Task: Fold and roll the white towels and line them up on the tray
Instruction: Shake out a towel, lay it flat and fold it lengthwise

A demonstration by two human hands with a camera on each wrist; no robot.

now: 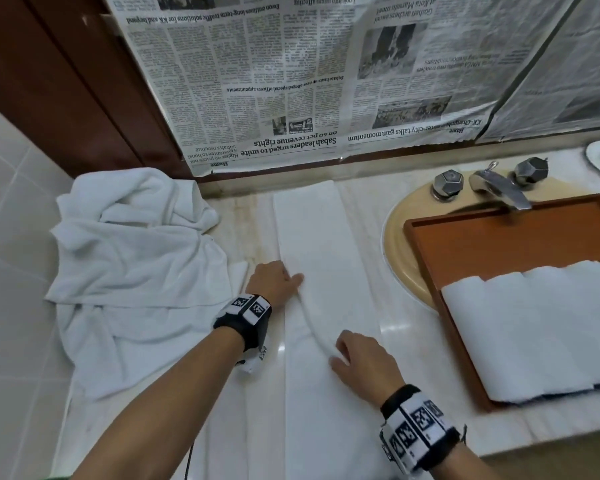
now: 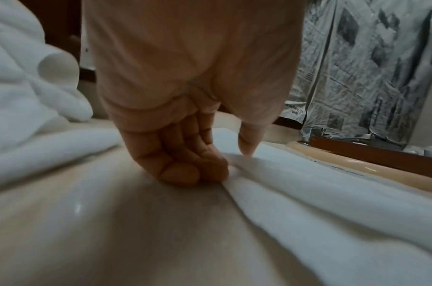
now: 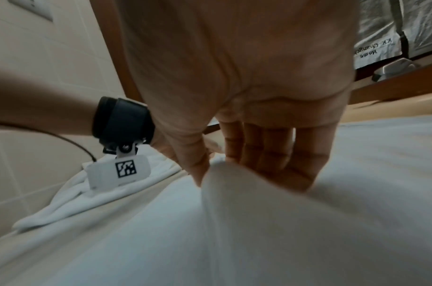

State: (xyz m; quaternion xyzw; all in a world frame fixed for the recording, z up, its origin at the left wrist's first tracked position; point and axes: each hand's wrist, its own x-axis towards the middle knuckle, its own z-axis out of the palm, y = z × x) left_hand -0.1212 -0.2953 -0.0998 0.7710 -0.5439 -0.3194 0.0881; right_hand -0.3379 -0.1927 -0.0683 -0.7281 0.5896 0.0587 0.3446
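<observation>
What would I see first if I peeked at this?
Two hands: the left hand and right hand pinch the long edge of a white towel laid flat on the counter. Right of it, rolled towels sit in a row on a brown tray over the sink. A rumpled towel pile lies left.
</observation>
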